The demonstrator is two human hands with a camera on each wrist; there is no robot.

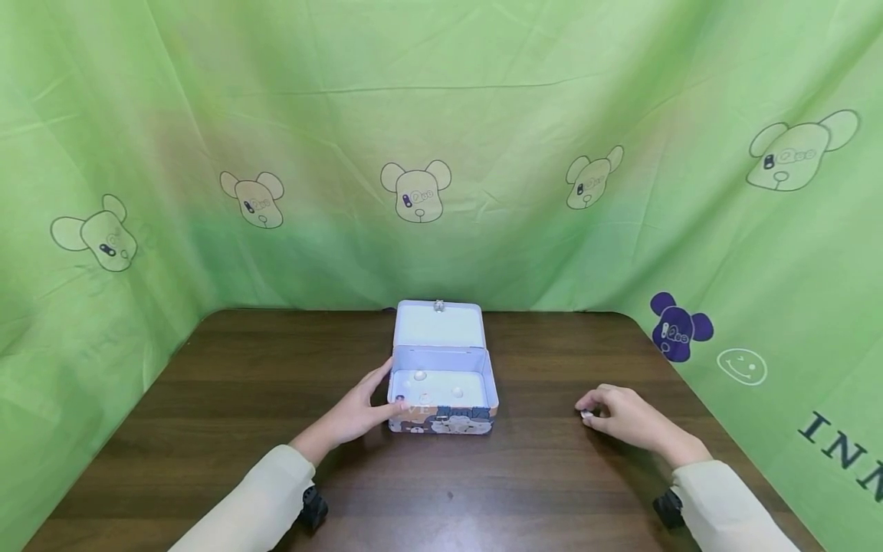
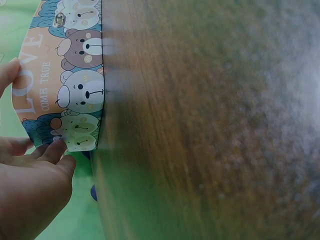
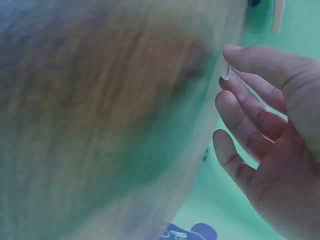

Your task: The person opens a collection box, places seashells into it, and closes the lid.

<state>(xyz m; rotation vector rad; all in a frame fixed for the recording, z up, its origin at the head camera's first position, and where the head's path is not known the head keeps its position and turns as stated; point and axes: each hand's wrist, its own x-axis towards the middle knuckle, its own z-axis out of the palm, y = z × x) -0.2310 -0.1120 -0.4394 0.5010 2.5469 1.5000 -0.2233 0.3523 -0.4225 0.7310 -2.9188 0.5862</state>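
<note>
A lidded tin box [image 1: 461, 424] stands near the middle of the table, its lid [image 1: 440, 323] tipped back and its pale inside showing. Several small round pieces lie within, among them a whitish one [image 1: 420, 375]. My left hand [image 1: 353, 414] grips the box at its left front corner, thumb on the front and fingers along the left side. In the left wrist view the box's printed bears and the word LOVE show. Well to the right of the box, my right hand [image 1: 631, 416] pinches a small white piece [image 3: 226, 73] between thumb and fingers, mostly hidden by the fingertips.
The dark wooden table [image 1: 276, 360] reaches back to a green curtain [image 1: 428, 253] with printed bear heads, which also rises along both sides. Behind the box, the open lid comes close to the table's far edge.
</note>
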